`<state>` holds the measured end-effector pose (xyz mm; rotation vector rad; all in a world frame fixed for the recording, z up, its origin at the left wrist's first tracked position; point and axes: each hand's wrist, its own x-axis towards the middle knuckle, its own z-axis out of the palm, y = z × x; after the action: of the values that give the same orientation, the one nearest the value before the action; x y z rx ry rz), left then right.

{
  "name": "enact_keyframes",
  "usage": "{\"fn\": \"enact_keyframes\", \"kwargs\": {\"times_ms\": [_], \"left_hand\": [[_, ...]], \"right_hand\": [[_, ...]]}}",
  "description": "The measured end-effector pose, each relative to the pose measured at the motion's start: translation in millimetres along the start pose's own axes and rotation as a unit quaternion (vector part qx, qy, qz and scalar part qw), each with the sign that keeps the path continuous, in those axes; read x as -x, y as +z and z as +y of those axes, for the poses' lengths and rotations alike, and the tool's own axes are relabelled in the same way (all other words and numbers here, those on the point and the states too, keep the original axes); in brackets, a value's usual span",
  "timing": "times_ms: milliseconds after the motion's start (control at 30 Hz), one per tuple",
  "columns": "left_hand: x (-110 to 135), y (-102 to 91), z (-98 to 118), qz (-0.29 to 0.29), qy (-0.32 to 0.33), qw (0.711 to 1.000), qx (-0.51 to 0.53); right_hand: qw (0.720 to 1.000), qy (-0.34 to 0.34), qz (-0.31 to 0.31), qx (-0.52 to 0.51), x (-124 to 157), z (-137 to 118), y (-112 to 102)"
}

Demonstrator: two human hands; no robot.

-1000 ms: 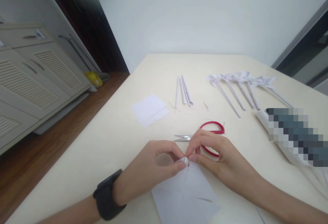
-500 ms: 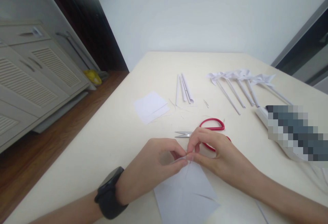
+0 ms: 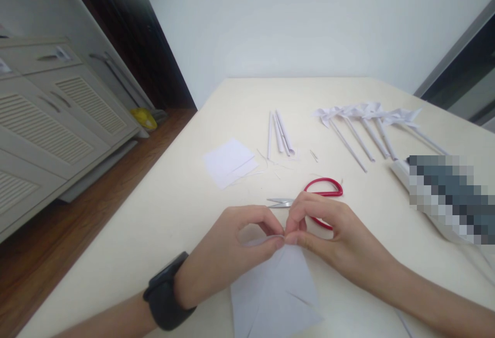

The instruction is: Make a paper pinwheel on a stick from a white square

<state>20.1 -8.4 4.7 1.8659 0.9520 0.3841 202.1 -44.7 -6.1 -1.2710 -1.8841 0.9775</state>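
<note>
A white square sheet of paper [image 3: 276, 296] with slits cut in from its corners lies at the table's near side. My left hand [image 3: 247, 237] pinches its upper edge between thumb and fingers, the paper curling up there. Right beside it, my right hand [image 3: 323, 222] closes thumb and forefinger at the same spot; the fingertips hide exactly what is between them. Red-handled scissors [image 3: 327, 187] lie just beyond my right hand, partly covered by it, blades pointing left.
Several paper pinwheels [image 3: 363, 116] on rolled sticks lie at the back right. Rolled paper tubes [image 3: 281, 132], thin paper scraps [image 3: 270, 162] and a stack of white squares [image 3: 228, 163] are mid-table. A partly pixelated object [image 3: 444, 198] stands at the right.
Both hands stay pinched at the paper's edge and have come slightly closer together. The sheet has turned and shifted a little to the left; the view has moved slightly.
</note>
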Motion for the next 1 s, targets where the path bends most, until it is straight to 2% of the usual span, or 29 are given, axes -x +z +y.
{"fn": "enact_keyframes", "kwargs": {"times_ms": [133,567,1000], "left_hand": [[0.5,-0.7,-0.4,0.011,0.0,1.0,-0.006],[-1.7,-0.2,-0.2,-0.004,-0.03,0.999,0.026],[-0.8,0.5,-3.8,-0.004,-0.035,0.999,0.031]], "right_hand": [[1.0,0.0,0.003,0.007,-0.4,-0.1,-0.6],[0.999,0.021,0.015,0.038,-1.2,0.3,-1.7],[0.999,0.046,-0.012,0.025,0.0,-1.1,-2.1]]}}
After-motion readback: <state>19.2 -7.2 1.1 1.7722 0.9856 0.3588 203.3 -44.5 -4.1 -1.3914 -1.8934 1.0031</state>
